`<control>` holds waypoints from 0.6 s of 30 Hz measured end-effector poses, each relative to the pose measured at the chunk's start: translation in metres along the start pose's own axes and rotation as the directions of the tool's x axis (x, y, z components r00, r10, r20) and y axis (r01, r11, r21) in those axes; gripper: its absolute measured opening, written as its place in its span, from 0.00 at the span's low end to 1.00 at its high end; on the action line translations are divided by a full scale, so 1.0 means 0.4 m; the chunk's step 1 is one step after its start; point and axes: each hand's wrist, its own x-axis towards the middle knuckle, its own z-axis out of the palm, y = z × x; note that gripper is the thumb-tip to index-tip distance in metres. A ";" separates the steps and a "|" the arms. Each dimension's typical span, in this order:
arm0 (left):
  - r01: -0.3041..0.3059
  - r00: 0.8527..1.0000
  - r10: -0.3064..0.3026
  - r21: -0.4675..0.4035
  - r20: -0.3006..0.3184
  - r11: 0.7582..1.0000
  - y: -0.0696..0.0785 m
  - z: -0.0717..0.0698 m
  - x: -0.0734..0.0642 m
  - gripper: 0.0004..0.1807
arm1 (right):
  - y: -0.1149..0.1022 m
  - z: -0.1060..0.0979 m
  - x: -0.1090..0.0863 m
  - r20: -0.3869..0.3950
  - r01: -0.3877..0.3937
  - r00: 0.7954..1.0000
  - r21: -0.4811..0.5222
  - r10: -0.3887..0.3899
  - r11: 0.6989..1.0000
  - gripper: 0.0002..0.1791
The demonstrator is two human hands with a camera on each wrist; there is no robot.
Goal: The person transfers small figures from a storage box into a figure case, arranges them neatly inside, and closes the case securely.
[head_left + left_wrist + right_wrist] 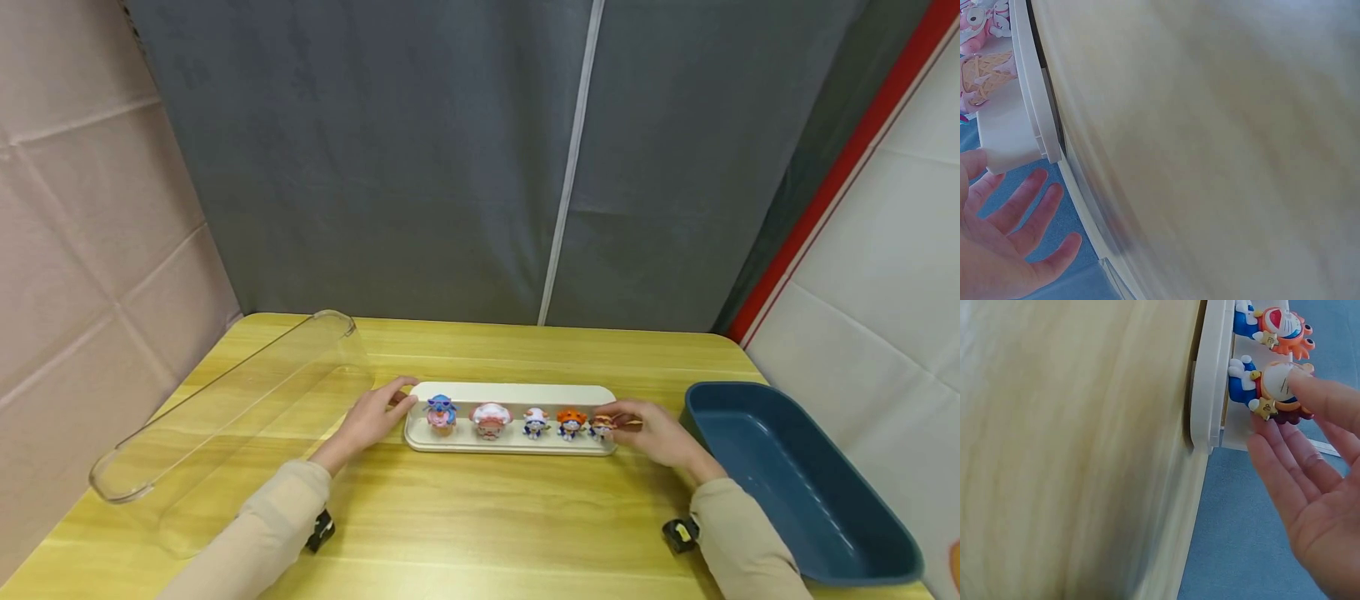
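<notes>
A white oblong tray (517,392) carries a row of small cartoon figurines. From the left come a blue figurine with sunglasses (441,412), a pink one with a big white top (491,421), and a small white-hatted one (535,423). An orange-hatted figurine (571,423) follows, then a brown-hatted figurine (1279,384) holding a gold star at the right end. My right hand (660,433) pinches that last figurine, thumb over its face and fingers behind. At the tray's left end, my left hand (378,414) touches the corner with fingers loosely spread.
On the left of the wooden table (480,517) lies a long clear plastic cover (225,425). A deep blue bin (817,525) stands at the right, close to my right forearm. A grey curtain (375,167) hangs behind the table's far edge.
</notes>
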 end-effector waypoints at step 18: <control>0.010 1.000 -0.010 -0.005 0.004 1.000 0.001 0.001 0.000 0.17 | 0.019 0.013 -0.007 -0.096 -0.050 0.994 0.039 0.054 0.998 0.18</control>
